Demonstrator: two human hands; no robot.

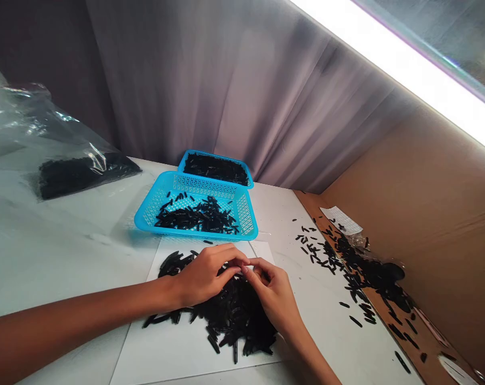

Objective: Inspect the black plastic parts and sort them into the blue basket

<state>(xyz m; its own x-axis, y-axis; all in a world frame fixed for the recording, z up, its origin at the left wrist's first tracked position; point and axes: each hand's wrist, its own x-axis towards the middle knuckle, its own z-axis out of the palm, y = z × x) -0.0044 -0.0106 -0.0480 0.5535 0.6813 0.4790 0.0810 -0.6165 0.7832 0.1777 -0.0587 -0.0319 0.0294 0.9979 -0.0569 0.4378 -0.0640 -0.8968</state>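
Observation:
My left hand and my right hand meet fingertip to fingertip above a pile of small black elongated pieces. Both hands are closed in a pinch. Whatever is between the fingers is hidden or too small to name. The pile lies on a white sheet. Just beyond my hands stands a blue perforated plastic basket, its floor partly covered with more of the black pieces.
Behind it is a second blue basket, filled with black pieces. A clear plastic bag holding black material lies at the left. Loose black pieces are scattered along the right edge near a cardboard wall. A grey curtain hangs behind.

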